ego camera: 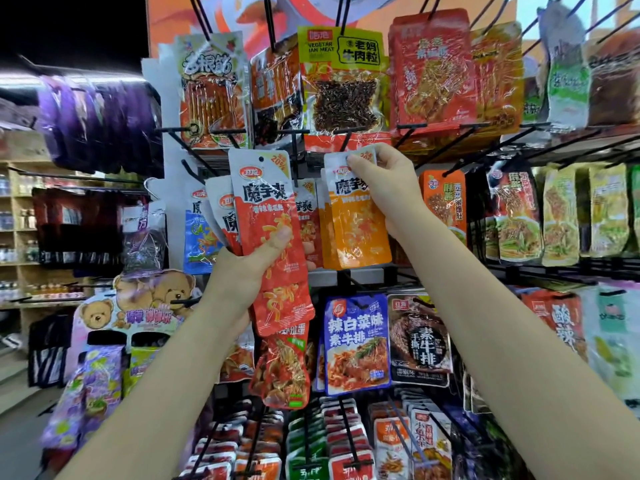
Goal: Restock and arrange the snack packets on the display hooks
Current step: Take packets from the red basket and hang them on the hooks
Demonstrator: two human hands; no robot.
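Observation:
My left hand (242, 268) grips a stack of red snack packets (266, 202) with white tops, thumb pressed on the front one; they fan out in front of the rack's middle row. My right hand (384, 181) pinches the white top edge of an orange snack packet (356, 226), held up just below a black display hook (346, 140). A second orange packet sits behind it. I cannot tell whether the orange packet's hole is on the hook.
Black hooks (450, 147) stick out toward me across the rack, loaded with packets above, right and below. A blue packet (356, 344) and a dark packet (420, 341) hang lower down. A bear-printed display box (138, 306) stands at lower left, shelves behind it.

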